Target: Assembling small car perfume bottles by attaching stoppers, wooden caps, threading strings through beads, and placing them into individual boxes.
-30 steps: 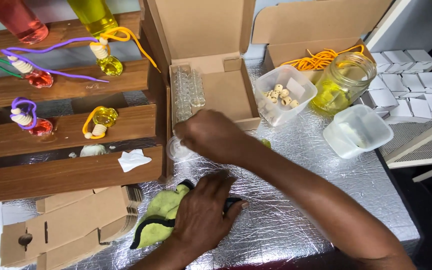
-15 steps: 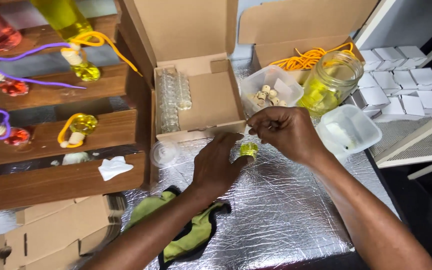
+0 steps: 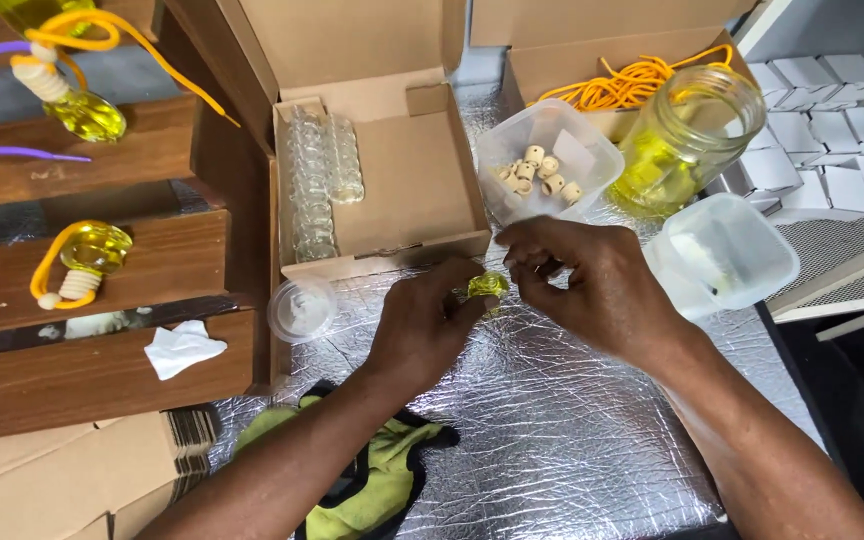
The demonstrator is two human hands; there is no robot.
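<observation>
My left hand [image 3: 422, 330] pinches a small glass bottle of yellow liquid [image 3: 487, 285] above the silver foil-covered table [image 3: 552, 430]. My right hand [image 3: 592, 285] is right beside it, fingertips curled and touching the bottle's top; whether they hold a small piece is hidden. Just behind my hands stands a clear tub of small wooden caps [image 3: 542, 175]. An open cardboard box [image 3: 392, 190] holds rows of empty small glass bottles [image 3: 317, 185].
A glass jar of yellow liquid [image 3: 687, 140] and a white-lidded tub [image 3: 722, 255] stand at the right. Orange cords [image 3: 617, 85] lie in a second box. Wooden shelves [image 3: 102, 260] at left carry filled bottles with cords. A small clear cup [image 3: 302, 308], green cloth [image 3: 382, 470] and flat cardboard [image 3: 72, 480] lie near.
My left hand left the green cloth and came up to hold the small yellow bottle. My right hand moved right to meet it. The camera moved closer.
</observation>
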